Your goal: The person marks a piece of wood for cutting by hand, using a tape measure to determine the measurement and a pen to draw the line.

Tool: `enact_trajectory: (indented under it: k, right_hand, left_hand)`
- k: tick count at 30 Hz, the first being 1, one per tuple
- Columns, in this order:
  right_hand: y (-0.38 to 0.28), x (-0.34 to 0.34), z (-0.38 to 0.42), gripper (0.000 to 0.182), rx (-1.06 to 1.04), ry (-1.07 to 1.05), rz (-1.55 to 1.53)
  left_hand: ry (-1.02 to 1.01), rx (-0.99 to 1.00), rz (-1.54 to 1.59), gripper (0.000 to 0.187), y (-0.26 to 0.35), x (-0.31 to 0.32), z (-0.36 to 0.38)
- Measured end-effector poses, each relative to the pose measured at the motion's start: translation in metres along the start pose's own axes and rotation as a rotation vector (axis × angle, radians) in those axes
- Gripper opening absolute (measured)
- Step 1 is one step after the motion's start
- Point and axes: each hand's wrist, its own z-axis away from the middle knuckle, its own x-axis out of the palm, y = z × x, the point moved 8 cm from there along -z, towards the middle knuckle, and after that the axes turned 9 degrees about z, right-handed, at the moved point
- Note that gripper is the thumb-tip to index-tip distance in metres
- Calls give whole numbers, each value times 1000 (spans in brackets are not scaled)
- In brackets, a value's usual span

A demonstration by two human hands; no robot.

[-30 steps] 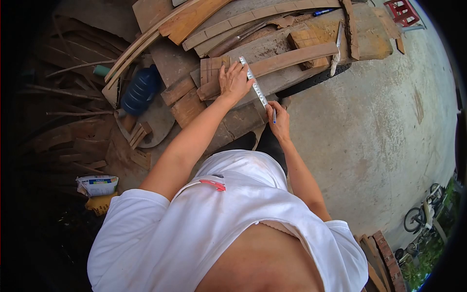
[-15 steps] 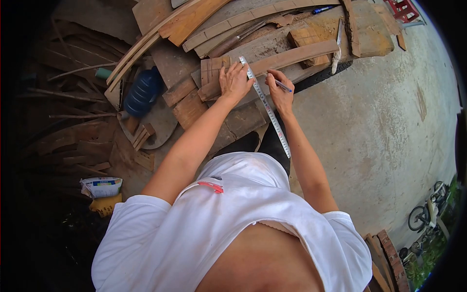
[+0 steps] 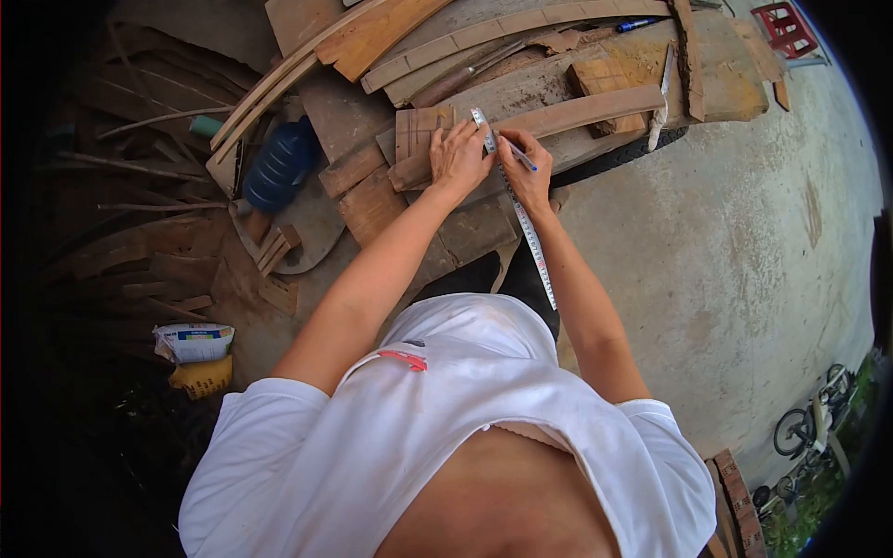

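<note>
A pale measuring tape lies across a curved wooden piece and runs down toward my lap. My left hand rests over the left part of that piece, holding the tape against it with the thumb side. In my right hand is a pen, pinched between the fingers just right of the tape. The pen's tip is hidden by my fingers. Below the curved piece is a weathered board. A small wooden block with dark lines sits left of my left hand's fingertips.
A knife-like blade with a wrapped handle lies at the curved piece's right end. A blue marker, a marked curved strip and a chisel-like tool lie farther back. A blue plastic jug stands left.
My right hand has moved slightly left and up, closer to the tape and my left hand. The whole view has shifted a little. Both hands keep their hold.
</note>
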Motion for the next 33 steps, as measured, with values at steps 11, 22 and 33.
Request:
enact_trajectory:
  k: [11, 22, 33]
  right_hand:
    - [-12, 4, 1, 19, -175, 25, 133]
    - [-9, -3, 2, 15, -136, 61, 121]
    - [-16, 10, -12, 14, -210, 98, 100]
  left_hand:
    - [-11, 18, -19, 50, 0, 0, -2]
    - [0, 28, 9, 51, 0, 0, 0]
    - [4, 21, 8, 50, -1, 2, 0]
